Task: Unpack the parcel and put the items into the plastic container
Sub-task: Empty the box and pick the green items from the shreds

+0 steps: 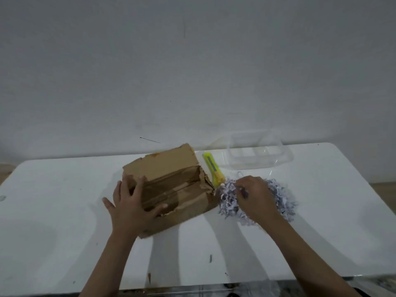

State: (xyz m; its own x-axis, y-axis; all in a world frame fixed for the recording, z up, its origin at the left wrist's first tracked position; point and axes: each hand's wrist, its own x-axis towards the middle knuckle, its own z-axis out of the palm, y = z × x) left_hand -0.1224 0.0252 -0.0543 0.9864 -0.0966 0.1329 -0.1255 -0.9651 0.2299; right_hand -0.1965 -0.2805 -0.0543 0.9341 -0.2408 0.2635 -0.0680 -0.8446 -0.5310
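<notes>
A brown cardboard parcel (171,185) lies on its side in the middle of the white table (64,200), its torn end facing right. My left hand (132,206) presses flat on its near left side, fingers spread. A heap of white and grey shredded paper (285,202) lies just right of the parcel's torn end. My right hand (255,196) rests on that heap with its fingers curled into the shreds; what lies under them is hidden. A clear plastic container (255,155) stands at the table's far edge, behind the heap.
A yellow-green utility knife (212,166) lies between the parcel and the container. A pale wall rises behind the table. The table's near edge runs along the bottom of the view, with a few small dark marks on its surface.
</notes>
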